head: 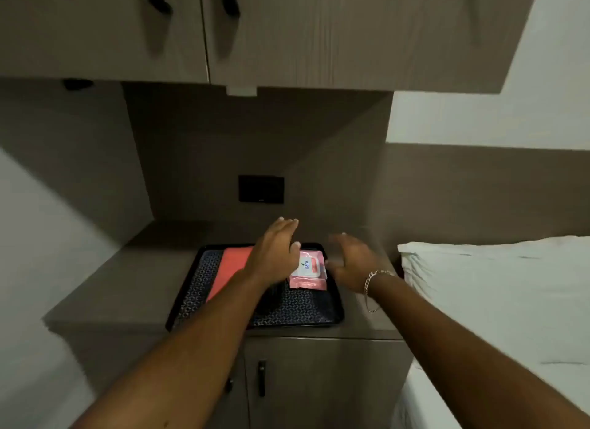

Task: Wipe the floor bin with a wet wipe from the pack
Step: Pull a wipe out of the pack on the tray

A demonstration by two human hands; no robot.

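Just right of frame centre, a flat, glossy pink wet wipe pack (pixel 308 271) with a white label lies on a dark rectangular tray (pixel 204 296) lined with patterned mesh, beside a matte coral sheet (pixel 228 270). The left hand (pixel 277 255) hovers above it, fingers spread, empty. The right hand (pixel 349 262), blurred, spread and empty, wears a chain bracelet (pixel 373 278).

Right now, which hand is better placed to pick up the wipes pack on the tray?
Probably the left hand: its open fingers already hover over the pink wipes pack on the black tray. The right hand is open too, but sits off the pack's right edge.
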